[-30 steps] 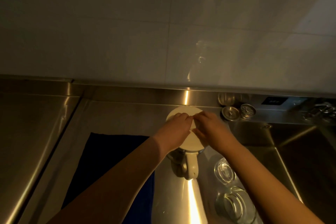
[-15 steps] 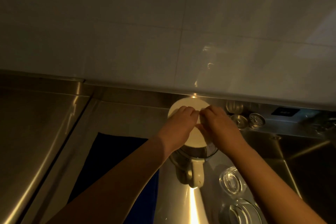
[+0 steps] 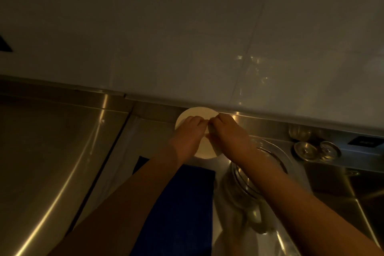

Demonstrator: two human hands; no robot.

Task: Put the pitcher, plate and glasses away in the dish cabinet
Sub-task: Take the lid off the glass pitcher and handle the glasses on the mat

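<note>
Both hands meet over a white plate [image 3: 195, 113]: the left hand [image 3: 188, 135] and right hand [image 3: 226, 137] curl their fingers onto it, hiding its middle. Below, the glass pitcher [image 3: 245, 189] blurs on the steel desk [image 3: 62, 151], beside a blue cloth [image 3: 180, 203].

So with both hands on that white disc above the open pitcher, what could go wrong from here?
1. Both hands, left hand and right hand, pinch the white disc only with their fingers; it could slip.
2. The glass pitcher stands unheld beneath the right forearm; a dropped elbow might knock it.
</note>
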